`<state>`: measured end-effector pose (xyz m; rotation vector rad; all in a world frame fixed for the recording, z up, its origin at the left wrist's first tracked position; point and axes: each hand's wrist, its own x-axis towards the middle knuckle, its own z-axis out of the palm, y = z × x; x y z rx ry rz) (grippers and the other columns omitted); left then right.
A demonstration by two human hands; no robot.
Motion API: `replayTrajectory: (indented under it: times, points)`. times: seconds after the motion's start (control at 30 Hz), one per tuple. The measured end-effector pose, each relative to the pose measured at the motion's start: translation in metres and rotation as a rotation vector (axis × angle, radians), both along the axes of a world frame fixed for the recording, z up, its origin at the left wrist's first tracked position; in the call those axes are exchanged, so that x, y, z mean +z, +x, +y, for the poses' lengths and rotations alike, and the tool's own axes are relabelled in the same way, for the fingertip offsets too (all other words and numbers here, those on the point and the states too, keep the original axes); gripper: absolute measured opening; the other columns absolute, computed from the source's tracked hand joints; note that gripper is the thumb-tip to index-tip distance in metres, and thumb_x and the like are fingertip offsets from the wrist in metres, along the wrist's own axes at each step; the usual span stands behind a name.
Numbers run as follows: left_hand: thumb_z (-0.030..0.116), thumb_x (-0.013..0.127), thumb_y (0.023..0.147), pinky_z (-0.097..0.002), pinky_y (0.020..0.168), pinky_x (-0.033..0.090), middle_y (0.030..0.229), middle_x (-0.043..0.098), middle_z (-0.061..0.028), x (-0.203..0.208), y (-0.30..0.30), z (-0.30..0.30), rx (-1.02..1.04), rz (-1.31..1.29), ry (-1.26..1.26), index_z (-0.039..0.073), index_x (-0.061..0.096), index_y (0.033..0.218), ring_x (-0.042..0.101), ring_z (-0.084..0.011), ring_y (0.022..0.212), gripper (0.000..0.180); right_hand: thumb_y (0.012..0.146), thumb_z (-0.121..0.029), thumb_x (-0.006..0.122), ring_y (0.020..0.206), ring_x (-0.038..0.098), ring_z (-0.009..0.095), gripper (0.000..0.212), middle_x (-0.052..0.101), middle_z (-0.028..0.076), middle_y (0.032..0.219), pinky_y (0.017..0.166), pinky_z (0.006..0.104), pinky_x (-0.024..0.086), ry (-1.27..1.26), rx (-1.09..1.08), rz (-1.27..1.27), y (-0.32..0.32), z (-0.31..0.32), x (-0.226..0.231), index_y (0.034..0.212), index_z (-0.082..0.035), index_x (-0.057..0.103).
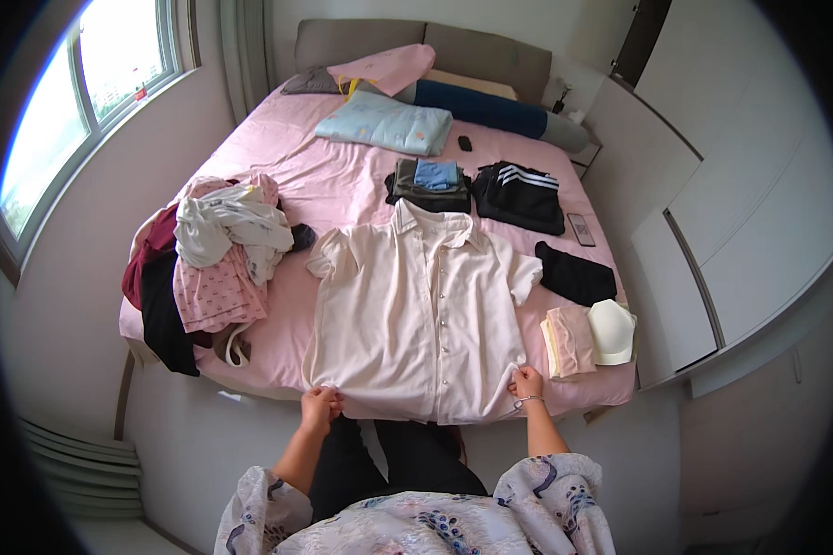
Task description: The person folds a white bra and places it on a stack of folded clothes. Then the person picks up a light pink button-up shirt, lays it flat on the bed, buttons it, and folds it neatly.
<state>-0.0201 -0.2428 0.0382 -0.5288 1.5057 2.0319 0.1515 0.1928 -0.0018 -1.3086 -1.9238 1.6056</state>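
Note:
A cream short-sleeved button-up shirt (379, 305) lies spread front side up on the pink bed sheet (259, 148), its collar toward the headboard and its hem at the near edge of the bed. My left hand (321, 407) pinches the hem's left corner. At the right corner of the hem, my right hand (527, 384) grips the fabric with closed fingers; a bracelet circles that wrist. A row of buttons runs down the shirt's middle, and both short sleeves stick out sideways.
Left lies a heap of rumpled clothes (222, 259). Beyond the shirt are folded dark clothes (430, 188) and black striped clothing (520, 196). Rightward are a phone (580, 229), a folded black garment (577, 274), folded peach clothes (569, 342) and a cream bra (612, 333). A blue quilt (384, 122) lies farther back.

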Motion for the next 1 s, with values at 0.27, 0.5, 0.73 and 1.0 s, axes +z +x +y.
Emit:
replayTrajectory:
  times: [0.27,0.5,0.73,1.0]
  points:
    - [0.009,0.057,0.079,-0.0217,0.036,0.037,0.06,0.056,-0.0062,0.001,-0.003,0.0,0.058,0.242,-0.342,0.002,0.051,0.07,0.047,-0.009,0.042,0.013,0.085,-0.016,0.057,0.049,0.057,0.01,0.013,0.059,0.004,0.066,0.04,0.0214,0.045,-0.255,0.112,0.112,0.011,0.008,-0.002,0.082,-0.004,0.055]
    - [0.01,0.061,0.074,-0.0264,0.045,0.042,0.056,0.055,-0.0053,-0.027,-0.006,-0.006,-0.03,0.519,-0.708,-0.001,0.055,0.071,0.051,-0.012,0.047,0.013,0.085,-0.016,0.057,0.046,0.053,0.008,0.014,0.056,0.002,0.062,0.039,0.021,0.043,-0.097,0.142,0.016,0.023,0.008,0.015,0.078,-0.004,0.054]
    - [0.026,0.068,0.07,-0.0359,0.073,0.045,0.089,0.057,-0.0126,-0.031,-0.012,0.01,0.009,0.735,-1.249,0.003,0.059,0.095,0.056,-0.0256,0.081,0.035,0.086,-0.018,0.058,0.061,0.056,0.012,0.021,0.058,0.004,0.069,0.057,0.0226,0.045,0.267,0.079,0.258,0.03,0.037,0.003,0.084,0.003,0.057]
    - [0.022,0.067,0.066,-0.0391,0.075,0.044,0.087,0.06,-0.0143,-0.02,-0.036,0.044,-0.04,0.573,-1.339,0.004,0.061,0.078,0.056,-0.0316,0.082,0.023,0.089,-0.034,0.048,0.059,0.059,0.019,0.034,0.062,0.009,0.08,0.052,0.03,0.05,-0.561,0.026,0.075,-0.021,0.083,-0.008,0.092,-0.001,0.056]
